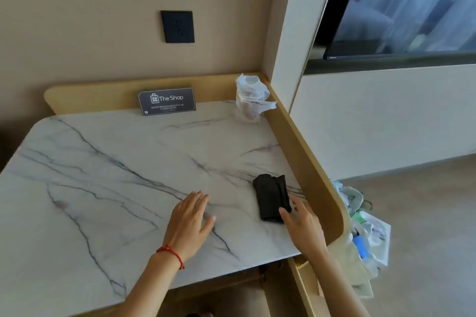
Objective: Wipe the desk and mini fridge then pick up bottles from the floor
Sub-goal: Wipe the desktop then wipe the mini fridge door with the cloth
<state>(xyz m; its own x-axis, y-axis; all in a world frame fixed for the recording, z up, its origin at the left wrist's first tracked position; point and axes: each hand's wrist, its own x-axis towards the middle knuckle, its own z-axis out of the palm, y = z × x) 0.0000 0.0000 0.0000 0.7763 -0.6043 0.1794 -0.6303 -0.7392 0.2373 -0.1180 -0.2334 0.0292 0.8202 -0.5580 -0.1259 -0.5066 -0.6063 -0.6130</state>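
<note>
The left hand (pixel 190 219) lies flat and spread on the desk (pixel 108 175), palm down, holding nothing; a red string (pixel 171 253) circles its wrist. The right hand (pixel 302 224) is open too, fingers loosely apart, its thumb touching the near end of the cloth (pixel 271 197) without closing on it. That cloth is black, folded into a long bundle, and lies on the marble top near the right-hand wooden rim (pixel 309 162). Farther back, a dark sign (pixel 167 101) reading "The Shop" leans against the back rim, and a cup wrapped in white plastic (pixel 251 98) stands in the far right corner. A black socket (pixel 177 26) sits on the wall above. Past the desk's right edge, a heap of bags (pixel 365 226) with something blue in it rests on the floor. A screen (pixel 412 5) hangs at upper right.
</note>
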